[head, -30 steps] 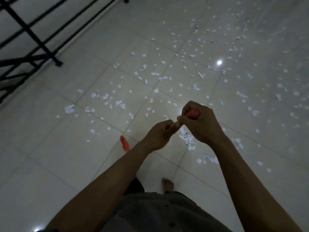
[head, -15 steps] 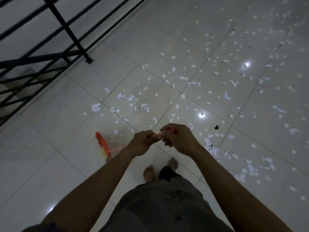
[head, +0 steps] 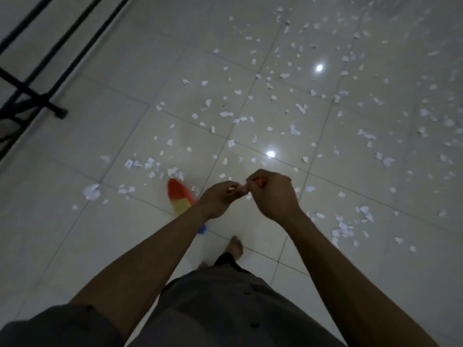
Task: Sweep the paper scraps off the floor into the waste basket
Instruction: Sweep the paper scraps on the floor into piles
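**Both hands closed round the broom's handle**

A black railing crosses the floor's top-left corner. The red-and-yellow broom head lies just left of the left hand, with the right hand beside it. Both hands grip the handle, which is mostly hidden in the fists. Paper scraps litter the floor ahead and to the right, blurring toward the far edge.

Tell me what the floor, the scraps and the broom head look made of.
Floor: likely glazed ceramic tile, glossy; it mirrors lamps and shows grout lines. Paper scraps: thin white matte paper, torn and crumpled. Broom head: probably plastic bristles in red, yellow and blue bands; blurred, so unsure.
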